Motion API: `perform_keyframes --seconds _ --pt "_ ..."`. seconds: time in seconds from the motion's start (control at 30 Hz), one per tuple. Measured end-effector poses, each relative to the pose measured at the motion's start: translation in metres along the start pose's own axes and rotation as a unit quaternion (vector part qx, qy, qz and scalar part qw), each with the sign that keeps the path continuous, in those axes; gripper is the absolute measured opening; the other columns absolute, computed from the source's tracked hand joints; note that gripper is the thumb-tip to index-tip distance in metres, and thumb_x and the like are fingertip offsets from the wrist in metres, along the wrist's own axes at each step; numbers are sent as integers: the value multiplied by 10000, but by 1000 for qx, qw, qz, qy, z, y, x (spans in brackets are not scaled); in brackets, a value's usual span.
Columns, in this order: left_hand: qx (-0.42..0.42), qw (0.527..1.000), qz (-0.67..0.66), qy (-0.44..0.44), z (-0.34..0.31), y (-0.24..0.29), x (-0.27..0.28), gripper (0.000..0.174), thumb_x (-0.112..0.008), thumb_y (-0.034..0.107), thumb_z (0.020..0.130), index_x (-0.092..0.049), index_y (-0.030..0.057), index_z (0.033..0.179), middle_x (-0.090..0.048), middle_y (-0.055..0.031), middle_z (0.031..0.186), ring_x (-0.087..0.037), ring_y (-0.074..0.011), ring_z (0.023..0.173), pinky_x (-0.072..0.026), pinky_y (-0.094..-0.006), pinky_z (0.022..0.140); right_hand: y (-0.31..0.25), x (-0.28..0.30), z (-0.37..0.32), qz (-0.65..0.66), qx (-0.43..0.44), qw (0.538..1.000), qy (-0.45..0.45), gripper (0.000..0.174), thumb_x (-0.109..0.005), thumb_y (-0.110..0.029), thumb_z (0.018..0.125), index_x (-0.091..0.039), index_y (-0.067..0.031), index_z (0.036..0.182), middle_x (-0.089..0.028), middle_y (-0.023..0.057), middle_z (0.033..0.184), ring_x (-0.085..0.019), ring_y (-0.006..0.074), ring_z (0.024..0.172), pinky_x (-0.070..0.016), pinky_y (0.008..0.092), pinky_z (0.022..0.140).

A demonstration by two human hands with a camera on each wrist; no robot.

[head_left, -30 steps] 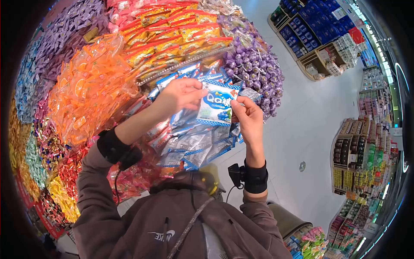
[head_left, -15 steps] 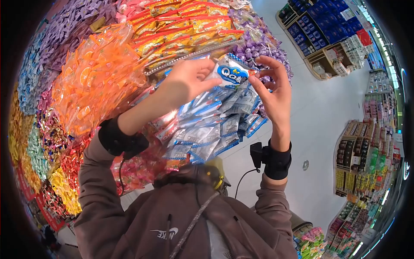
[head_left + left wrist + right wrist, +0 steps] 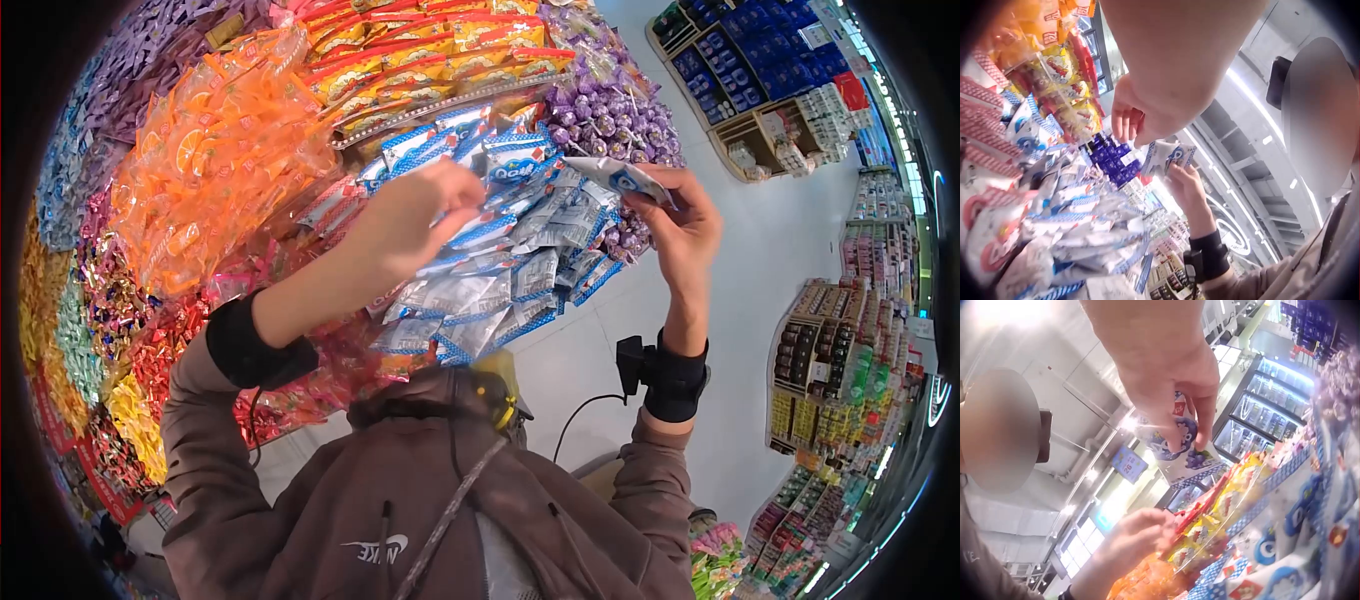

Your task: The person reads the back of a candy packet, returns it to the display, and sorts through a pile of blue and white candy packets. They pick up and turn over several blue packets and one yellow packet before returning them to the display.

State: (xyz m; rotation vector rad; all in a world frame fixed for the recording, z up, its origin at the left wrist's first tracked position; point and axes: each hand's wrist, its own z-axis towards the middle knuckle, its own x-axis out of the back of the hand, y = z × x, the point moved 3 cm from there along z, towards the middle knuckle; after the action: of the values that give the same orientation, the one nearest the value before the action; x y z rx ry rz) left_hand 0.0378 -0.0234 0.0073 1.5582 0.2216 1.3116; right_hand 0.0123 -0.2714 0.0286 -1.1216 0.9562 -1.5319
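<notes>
My right hand pinches a blue-and-white candy packet between thumb and fingers, above the right edge of the candy display. In the right wrist view the same packet shows blue print and dark berries. My left hand hangs over the pile of blue-and-white packets, fingers loosely bent, with nothing seen in it. The left wrist view shows the left hand apart from the packet. Whether the left hand touches the pile is hard to tell.
Orange candy bags lie left of the pile. Yellow-and-red packets stand behind a clear divider. Purple lollipops are at the back right. Stocked shelves stand across the floor.
The right hand has moved right with the packet, which is now tilted nearly edge-on. The left hand has come off the packet and drawn back slightly to the left and down.
</notes>
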Motion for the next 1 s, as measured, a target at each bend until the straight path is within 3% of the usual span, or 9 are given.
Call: perform_keyframes --seconds 0.03,0.13,0.23,0.37,0.47,0.57,0.7,0.8,1.0 --pt "-33 998 33 -41 -10 -8 -10 134 -553 42 810 -542 12 940 -558 -135 869 -574 -278 804 -461 -342 705 0 4 -1 -5 9 1000 -6 204 -571 122 721 -597 20 897 -601 94 938 -554 137 903 -454 237 777" --pt "-142 985 49 -85 -33 -19 -33 219 -491 50 774 -501 12 990 -525 -140 870 -543 -327 826 -450 -398 680 -1 11 -3 -108 85 989 -49 279 -545 116 633 -618 12 881 -592 109 943 -551 180 888 -433 262 761" --pt "-78 982 126 -115 -35 -26 -45 180 -481 47 755 -485 9 931 -524 -163 888 -545 -338 841 -463 -403 687 -11 0 -13 -137 119 981 -70 276 -563 76 607 -626 15 869 -596 113 921 -562 200 858 -431 276 757" --pt "14 973 147 -177 -28 -36 -51 121 -484 95 807 -471 11 894 -546 -179 902 -557 -351 848 -465 -420 701 -5 -13 -26 -116 72 989 -63 257 -568 84 614 -612 25 860 -607 114 908 -580 207 834 -442 276 744" --pt "73 972 98 -202 -25 -48 -54 199 -514 137 822 -461 5 961 -555 -186 906 -564 -361 847 -461 -431 713 2 -24 -30 -133 66 983 -104 176 -622 92 719 -581 32 879 -585 126 942 -562 157 839 -455 252 727" --pt "75 981 68 -167 -26 -47 -53 405 -591 173 807 -440 12 1146 -548 -189 989 -537 -353 932 -449 -409 758 10 -32 -32 -107 33 989 -100 242 -597 90 670 -574 14 899 -606 117 952 -582 166 834 -459 248 708" --pt "41 988 47 -144 -27 -54 -52 473 -606 197 797 -413 15 1189 -539 -193 1034 -536 -352 945 -453 -396 774 15 -35 -32 -108 12 990 -89 260 -592 78 665 -575 3 913 -616 108 949 -587 146 810 -458 229 674" --pt "47 987 49 -145 -24 -53 -49 507 -635 190 772 -426 9 1198 -543 -199 1044 -536 -350 958 -453 -384 794 15 -40 -30 -93 4 992 -82 284 -587 88 639 -569 0 908 -610 112 957 -591 193 825 -465 261 694" --pt "115 967 -103 -203 -11 -64 -35 515 -669 159 754 -472 -22 1195 -528 -206 1168 -558 -263 1028 -442 -332 844 13 -74 -18 -226 128 932 -254 384 -589 90 578 -521 -15 940 -568 134 1021 -557 318 920 -475 362 745"
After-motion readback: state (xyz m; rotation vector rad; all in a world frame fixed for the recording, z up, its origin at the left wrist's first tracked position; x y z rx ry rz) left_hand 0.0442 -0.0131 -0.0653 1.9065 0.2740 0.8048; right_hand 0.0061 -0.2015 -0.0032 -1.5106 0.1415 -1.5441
